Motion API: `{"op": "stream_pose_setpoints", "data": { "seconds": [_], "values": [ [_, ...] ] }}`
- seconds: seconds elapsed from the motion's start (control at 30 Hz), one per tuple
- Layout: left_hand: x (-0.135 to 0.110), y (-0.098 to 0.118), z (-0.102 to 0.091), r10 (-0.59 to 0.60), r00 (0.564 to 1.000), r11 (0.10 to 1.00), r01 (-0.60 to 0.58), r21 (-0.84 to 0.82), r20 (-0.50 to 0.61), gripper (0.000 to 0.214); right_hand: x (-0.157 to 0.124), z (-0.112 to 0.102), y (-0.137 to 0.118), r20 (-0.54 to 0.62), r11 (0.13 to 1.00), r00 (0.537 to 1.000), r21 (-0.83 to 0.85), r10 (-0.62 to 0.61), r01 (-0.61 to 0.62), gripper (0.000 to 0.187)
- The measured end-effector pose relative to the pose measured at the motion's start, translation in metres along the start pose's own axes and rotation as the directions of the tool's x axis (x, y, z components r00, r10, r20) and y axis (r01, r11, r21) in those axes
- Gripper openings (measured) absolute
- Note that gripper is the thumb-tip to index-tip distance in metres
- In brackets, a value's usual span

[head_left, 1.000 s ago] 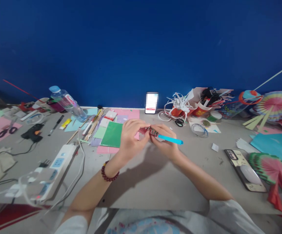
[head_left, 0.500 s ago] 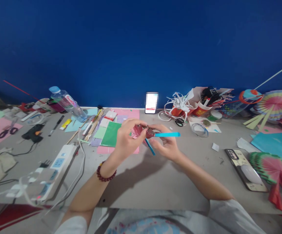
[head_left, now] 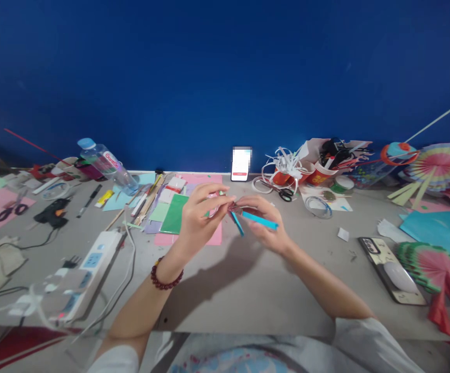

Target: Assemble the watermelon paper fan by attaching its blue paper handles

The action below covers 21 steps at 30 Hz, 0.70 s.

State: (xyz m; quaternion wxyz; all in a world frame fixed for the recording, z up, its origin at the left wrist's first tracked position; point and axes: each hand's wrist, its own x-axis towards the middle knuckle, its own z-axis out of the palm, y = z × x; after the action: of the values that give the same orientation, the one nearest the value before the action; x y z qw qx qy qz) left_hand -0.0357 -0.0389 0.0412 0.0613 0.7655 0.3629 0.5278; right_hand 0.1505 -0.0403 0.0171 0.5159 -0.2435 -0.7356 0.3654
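Note:
Above the middle of the table, my left hand (head_left: pixel 201 215) and my right hand (head_left: pixel 268 228) meet at a small pleated paper fan (head_left: pixel 231 206). It is pink and dark red, and fingers hide most of it. My left thumb and fingertips pinch it from the left, while my right fingers close over its right side. Two blue strips stick out of the fan: one blue strip (head_left: pixel 261 220) crosses my right palm, and a thinner one (head_left: pixel 237 225) points down between the hands. A beaded bracelet (head_left: pixel 166 277) circles my left wrist.
Behind the hands a lit phone (head_left: pixel 240 165) leans against the blue wall. Coloured paper (head_left: pixel 174 220), a power strip (head_left: pixel 96 269) and a bottle (head_left: pixel 110 166) are on the left. At the right lie a phone with a mouse (head_left: pixel 399 277) on it and a watermelon-patterned fan (head_left: pixel 438 259).
My left hand has moved slightly left and its fingers have lifted. The blue strip at my right hand has swung downward, and less of the pink pleats shows between the hands.

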Motion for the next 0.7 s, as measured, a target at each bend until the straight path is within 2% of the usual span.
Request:
{"op": "stream_pose_setpoints", "data": {
  "seconds": [0.07, 0.17, 0.3, 0.37, 0.47, 0.5, 0.57, 0.7],
  "values": [
    [0.000, -0.001, -0.001, -0.002, 1.000, 1.000, 0.003, 0.021, -0.029, 0.016, -0.001, -0.005, 0.001, 0.077, 0.999, 0.997, 0.037, 0.013, -0.016, 0.049],
    [-0.001, -0.003, -0.001, 0.005, 0.998, 0.999, -0.002, 0.039, -0.063, 0.018, -0.002, -0.010, 0.006, 0.114, 0.994, 0.994, 0.111, 0.003, -0.016, 0.067],
    [-0.001, -0.003, 0.001, -0.008, 1.000, 0.999, 0.007, -0.048, -0.027, 0.021, -0.001, -0.009, 0.015, 0.155, 0.937, 0.987, 0.341, 0.030, -0.082, 0.088],
    [-0.001, -0.002, 0.003, -0.019, 1.000, 0.996, 0.017, -0.086, -0.024, 0.021, 0.001, -0.005, 0.017, 0.145, 0.895, 0.984, 0.418, 0.100, -0.152, 0.077],
    [-0.001, 0.001, 0.005, -0.054, 0.998, 0.992, 0.053, -0.116, -0.008, 0.019, 0.004, 0.000, 0.017, 0.001, 0.887, 0.971, 0.407, 0.241, -0.220, 0.035],
    [-0.001, 0.002, 0.005, -0.065, 0.998, 0.991, 0.064, -0.120, -0.006, 0.018, 0.005, 0.002, 0.016, -0.051, 0.889, 0.958, 0.391, 0.282, -0.241, 0.026],
    [-0.002, 0.003, 0.007, -0.087, 0.996, 0.988, 0.085, -0.132, -0.002, 0.015, 0.006, 0.004, 0.015, -0.109, 0.885, 0.933, 0.371, 0.342, -0.281, 0.022],
    [-0.003, 0.005, 0.011, -0.092, 0.996, 0.980, 0.093, -0.176, 0.018, 0.013, 0.007, 0.004, 0.013, -0.126, 0.875, 0.916, 0.371, 0.381, -0.312, 0.021]
  ]
}}
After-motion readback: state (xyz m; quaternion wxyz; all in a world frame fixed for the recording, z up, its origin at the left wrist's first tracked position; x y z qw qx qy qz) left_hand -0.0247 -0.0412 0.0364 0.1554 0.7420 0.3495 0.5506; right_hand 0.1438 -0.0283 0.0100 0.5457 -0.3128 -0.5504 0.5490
